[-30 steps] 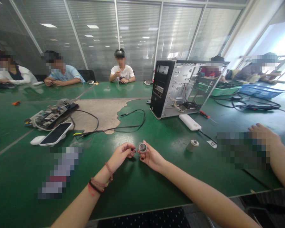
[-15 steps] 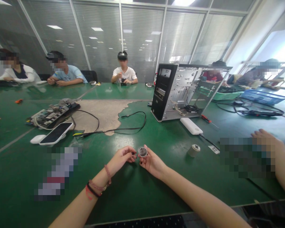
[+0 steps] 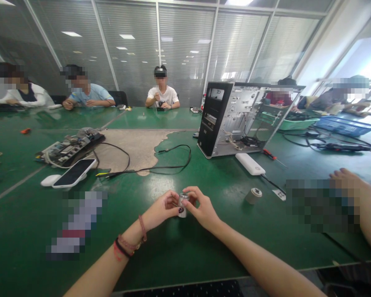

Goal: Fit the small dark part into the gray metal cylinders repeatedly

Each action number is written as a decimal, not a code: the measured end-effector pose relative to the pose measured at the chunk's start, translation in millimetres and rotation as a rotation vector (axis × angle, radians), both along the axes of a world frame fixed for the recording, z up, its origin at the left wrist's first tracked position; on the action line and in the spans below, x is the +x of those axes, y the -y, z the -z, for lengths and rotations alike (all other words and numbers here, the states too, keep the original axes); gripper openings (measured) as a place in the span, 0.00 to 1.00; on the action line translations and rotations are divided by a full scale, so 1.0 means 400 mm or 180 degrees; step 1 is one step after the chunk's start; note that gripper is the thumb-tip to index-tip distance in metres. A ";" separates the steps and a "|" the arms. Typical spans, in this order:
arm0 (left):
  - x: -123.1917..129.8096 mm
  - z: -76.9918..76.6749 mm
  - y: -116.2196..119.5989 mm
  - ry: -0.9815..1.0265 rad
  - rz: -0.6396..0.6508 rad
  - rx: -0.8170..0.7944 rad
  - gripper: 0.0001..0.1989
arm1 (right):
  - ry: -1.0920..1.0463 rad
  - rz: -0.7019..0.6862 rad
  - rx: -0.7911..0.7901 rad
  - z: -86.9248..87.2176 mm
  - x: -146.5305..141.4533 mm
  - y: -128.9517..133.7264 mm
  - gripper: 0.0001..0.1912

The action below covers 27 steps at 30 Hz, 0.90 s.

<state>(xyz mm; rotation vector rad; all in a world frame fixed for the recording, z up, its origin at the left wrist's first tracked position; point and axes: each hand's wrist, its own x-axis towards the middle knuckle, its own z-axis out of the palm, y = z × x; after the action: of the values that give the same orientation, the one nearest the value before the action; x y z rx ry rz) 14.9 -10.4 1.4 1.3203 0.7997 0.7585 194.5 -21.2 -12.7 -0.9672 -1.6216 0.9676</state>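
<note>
A small silvery cylinder (image 3: 182,211) stands upright on the green table (image 3: 160,264), between my two hands. My left hand (image 3: 165,208) is closed on its left side, with the thumb across its front. From the right, my right hand (image 3: 199,206) grips the cylinder near its top with thumb and fingers. The lower part of the cylinder shows below the fingers. A similar pale cylinder (image 3: 252,196) sits apart, to the right of my hands.
An open computer case (image 3: 214,119) stands ahead, near a white power bank (image 3: 250,164) and a screwdriver (image 3: 269,154). To the left lie a phone (image 3: 74,173), a circuit assembly (image 3: 71,148) and black cables (image 3: 173,167). Another person's hand (image 3: 352,183) is at the right.
The cylinder, before tilted with its round end facing me in my right hand, is now upright. My left hand has closed onto it, and my right fingers have moved to its top.
</note>
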 end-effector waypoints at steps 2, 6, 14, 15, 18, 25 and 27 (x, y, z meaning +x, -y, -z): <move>0.002 -0.002 0.006 -0.0137 0.0035 0.0331 0.18 | 0.0303 -0.0011 0.0223 0.001 -0.002 0.004 0.13; 0.003 -0.012 0.016 -0.0552 -0.0030 0.1050 0.14 | 0.0504 0.0116 0.0427 0.010 0.000 -0.001 0.15; 0.000 -0.014 0.015 -0.0552 -0.0158 0.1259 0.16 | 0.0108 -0.0041 0.0180 -0.002 0.014 -0.003 0.22; 0.000 -0.016 0.016 -0.0539 -0.0207 0.1294 0.15 | -0.0034 -0.0058 0.0122 -0.005 0.013 -0.003 0.19; 0.000 -0.024 0.018 -0.0557 -0.0398 0.1486 0.14 | -0.0372 0.0012 -0.0053 -0.005 0.007 -0.003 0.13; -0.008 -0.030 0.020 -0.1087 -0.0882 0.2164 0.12 | -0.0400 0.0159 -0.0120 0.004 0.008 -0.008 0.12; -0.010 -0.026 0.019 -0.1267 -0.0947 0.2366 0.12 | -0.0275 0.0172 -0.0054 0.002 0.009 -0.007 0.11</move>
<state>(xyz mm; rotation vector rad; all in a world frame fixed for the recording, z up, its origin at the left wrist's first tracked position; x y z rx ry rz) 10.7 -18.1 12.0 2.0894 1.1004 1.1084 198.1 -18.3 -13.3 -0.9631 -1.5104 0.9747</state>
